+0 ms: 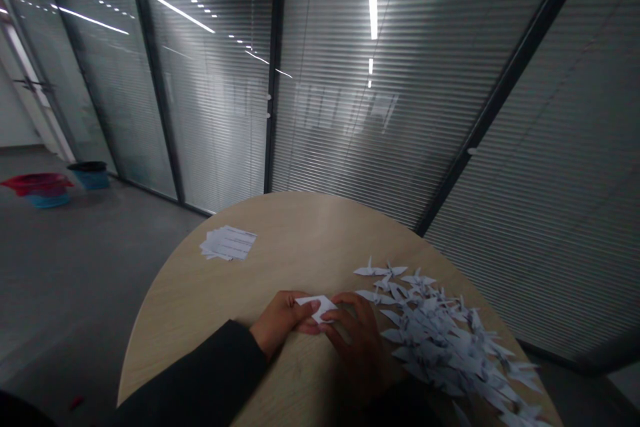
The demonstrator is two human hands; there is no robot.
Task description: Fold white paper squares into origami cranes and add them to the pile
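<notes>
The left hand (pixel 280 323) and right hand (pixel 357 347) meet at the near edge of the bench (pixel 300 247), with a folded white paper (pixel 317 307) between them at about 12 o'clock from the wearer. The left fingers (pixel 313 307) pinch its left end against the bench, while the right fingers (pixel 340 307) curl closed over its other end. This looks like a mid-fold step on one piece. The next move seems to call for a firm crease along the fold. Paper cranes (pixel 440 340) lie heaped at the hands' 3 o'clock, and printed paper slips (pixel 227 243) sit stacked at their 10 o'clock.
</notes>
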